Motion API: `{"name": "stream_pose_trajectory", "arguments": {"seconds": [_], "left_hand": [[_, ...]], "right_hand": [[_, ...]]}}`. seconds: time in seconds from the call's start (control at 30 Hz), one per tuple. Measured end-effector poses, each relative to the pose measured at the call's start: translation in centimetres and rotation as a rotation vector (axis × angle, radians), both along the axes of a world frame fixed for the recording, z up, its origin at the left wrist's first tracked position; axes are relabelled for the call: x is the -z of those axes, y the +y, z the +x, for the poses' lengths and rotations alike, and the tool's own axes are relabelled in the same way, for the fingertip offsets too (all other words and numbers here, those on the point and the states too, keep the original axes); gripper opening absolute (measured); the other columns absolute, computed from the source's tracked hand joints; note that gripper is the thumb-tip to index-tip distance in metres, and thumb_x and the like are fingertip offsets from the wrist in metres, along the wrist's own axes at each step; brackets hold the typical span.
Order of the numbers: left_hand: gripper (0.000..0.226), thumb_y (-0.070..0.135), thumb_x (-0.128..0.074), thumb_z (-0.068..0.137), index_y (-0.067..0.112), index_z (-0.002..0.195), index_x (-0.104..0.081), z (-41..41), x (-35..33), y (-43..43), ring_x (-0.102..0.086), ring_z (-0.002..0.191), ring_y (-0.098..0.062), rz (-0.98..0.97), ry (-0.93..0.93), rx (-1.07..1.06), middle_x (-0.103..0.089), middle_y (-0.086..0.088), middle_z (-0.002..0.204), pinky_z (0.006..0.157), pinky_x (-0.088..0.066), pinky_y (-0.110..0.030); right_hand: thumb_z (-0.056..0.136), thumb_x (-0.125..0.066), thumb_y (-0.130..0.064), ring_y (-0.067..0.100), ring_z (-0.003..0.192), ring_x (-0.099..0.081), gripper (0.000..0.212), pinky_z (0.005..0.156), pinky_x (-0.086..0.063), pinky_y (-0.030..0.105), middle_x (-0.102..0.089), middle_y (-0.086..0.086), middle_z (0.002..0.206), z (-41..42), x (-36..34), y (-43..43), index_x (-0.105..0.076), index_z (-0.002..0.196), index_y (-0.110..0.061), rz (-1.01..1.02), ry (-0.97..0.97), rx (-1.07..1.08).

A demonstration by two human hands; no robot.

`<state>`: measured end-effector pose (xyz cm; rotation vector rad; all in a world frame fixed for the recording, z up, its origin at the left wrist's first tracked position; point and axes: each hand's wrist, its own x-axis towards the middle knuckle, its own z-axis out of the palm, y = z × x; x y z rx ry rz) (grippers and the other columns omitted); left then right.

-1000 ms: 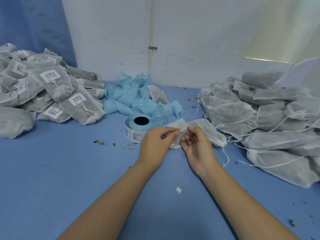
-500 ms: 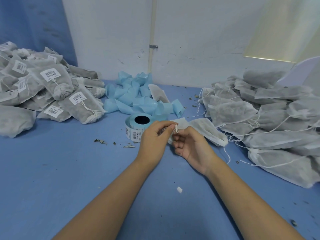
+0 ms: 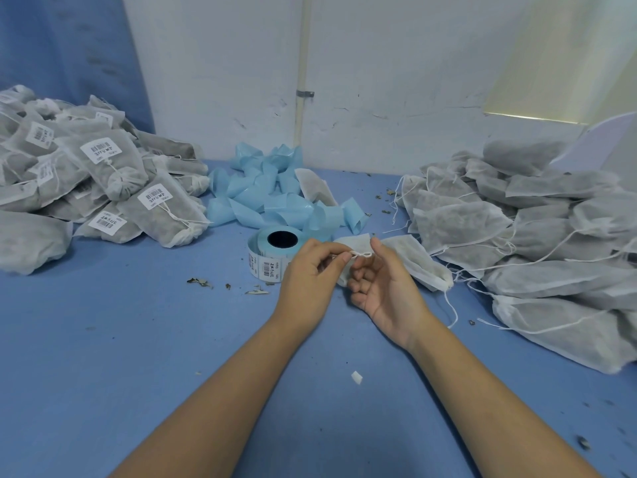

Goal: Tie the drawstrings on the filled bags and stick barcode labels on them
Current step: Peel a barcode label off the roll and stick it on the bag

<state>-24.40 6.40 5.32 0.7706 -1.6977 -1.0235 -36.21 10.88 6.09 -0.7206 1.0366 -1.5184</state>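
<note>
A filled white mesh bag [image 3: 412,258] lies on the blue table just beyond my hands. Its thin white drawstring [image 3: 360,254] runs between my two hands, with a small loop showing. My left hand [image 3: 310,274] pinches one end of the string between thumb and forefinger. My right hand [image 3: 382,284] is turned palm up and holds the other end at its fingertips. A roll of barcode labels [image 3: 270,253] on blue backing stands just left of my left hand.
A pile of tied, labelled bags [image 3: 103,188] fills the left of the table. A pile of bags without labels [image 3: 537,236], strings loose, fills the right. Crumpled blue backing strips [image 3: 272,198] lie by the wall. Dry leaf bits [image 3: 200,281] and a paper scrap [image 3: 356,377] dot the table.
My right hand has turned from palm down to palm up. The drawstring, first held close between both hands, now stretches a little between them with a loop in it.
</note>
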Motion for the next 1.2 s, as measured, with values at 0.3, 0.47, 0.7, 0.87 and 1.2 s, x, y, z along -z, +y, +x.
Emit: {"name": "stream_pose_trajectory", "arguments": {"seconds": [0.3,0.47,0.7,0.87,1.2], "left_hand": [[0.012,0.013,-0.060,0.092,0.022,0.088,-0.067,-0.1,0.1,-0.2,-0.054,0.080,-0.004,-0.008,-0.016,-0.030,-0.055,-0.003,0.091,0.077,-0.040,-0.009],[0.010,0.015,-0.061,0.091,0.023,0.085,-0.065,-0.1,0.5,-0.5,-0.054,0.080,0.000,0.023,-0.009,-0.097,-0.057,0.003,0.089,0.075,-0.041,-0.010],[0.011,0.027,-0.060,0.092,0.022,0.083,-0.063,-0.3,0.9,-0.5,-0.050,0.079,0.007,-0.034,-0.197,-0.204,-0.060,0.011,0.087,0.066,-0.035,-0.006],[0.018,0.023,-0.056,0.089,0.019,0.103,-0.066,-0.3,0.8,-0.2,-0.039,0.101,-0.010,-0.186,-0.413,-0.316,-0.062,0.009,0.100,0.079,-0.035,-0.024],[0.015,0.004,-0.058,0.086,0.003,0.100,-0.060,-0.1,0.8,0.3,-0.044,0.099,-0.023,-0.371,-0.493,-0.230,-0.054,-0.009,0.100,0.080,-0.041,-0.036]], "right_hand": [[0.084,-0.057,-0.014,0.010,0.047,-0.044,0.019,0.038,-0.035,0.017,-0.050,-0.001,0.059,0.1,0.0,0.1,-0.060,0.065,-0.013,-0.031,-0.029,0.017],[0.092,-0.055,-0.009,0.008,0.048,-0.044,0.022,0.042,-0.035,0.016,-0.052,-0.002,0.059,0.3,0.6,-0.1,-0.057,0.069,-0.011,-0.087,0.013,0.226],[0.089,-0.065,-0.013,0.005,0.060,-0.050,0.017,0.060,-0.043,0.017,-0.058,-0.007,0.061,0.5,1.0,-0.2,-0.065,0.072,-0.012,-0.190,0.456,0.676],[0.090,-0.062,-0.010,0.005,0.050,-0.052,0.019,0.051,-0.045,0.015,-0.059,-0.004,0.057,0.7,0.5,-0.3,-0.063,0.071,-0.009,-0.075,-0.126,0.516],[0.077,-0.062,-0.021,0.009,0.052,-0.049,0.019,0.046,-0.041,0.016,-0.052,-0.001,0.062,0.1,-0.6,0.3,-0.058,0.061,-0.012,-0.078,-0.479,0.184]]}}
